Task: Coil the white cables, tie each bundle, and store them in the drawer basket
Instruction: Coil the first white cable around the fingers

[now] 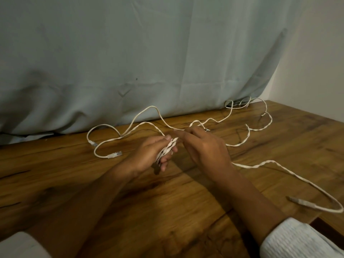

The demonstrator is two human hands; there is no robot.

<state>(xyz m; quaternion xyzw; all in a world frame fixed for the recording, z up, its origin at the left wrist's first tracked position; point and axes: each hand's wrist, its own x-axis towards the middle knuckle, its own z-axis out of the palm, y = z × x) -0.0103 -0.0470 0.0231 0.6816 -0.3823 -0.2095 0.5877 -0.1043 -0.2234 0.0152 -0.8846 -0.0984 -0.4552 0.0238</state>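
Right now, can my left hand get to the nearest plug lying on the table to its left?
Probably yes: the plug lies close, with only bare table between. But the left hand grips the coiled cable, so it isn't free to take it.

Your left hand [149, 152] grips a small bundle [167, 148] of white loops. Your right hand [203, 148] reaches toward it, its hold hidden. The rest of the white cable [270, 161] lies loose across the wooden table [83, 187].

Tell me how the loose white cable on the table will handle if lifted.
Probably floppy: the white cable lies in slack wavy curves across the table. Likely light, since the left hand holds several loops. Its twists may spring loops open.
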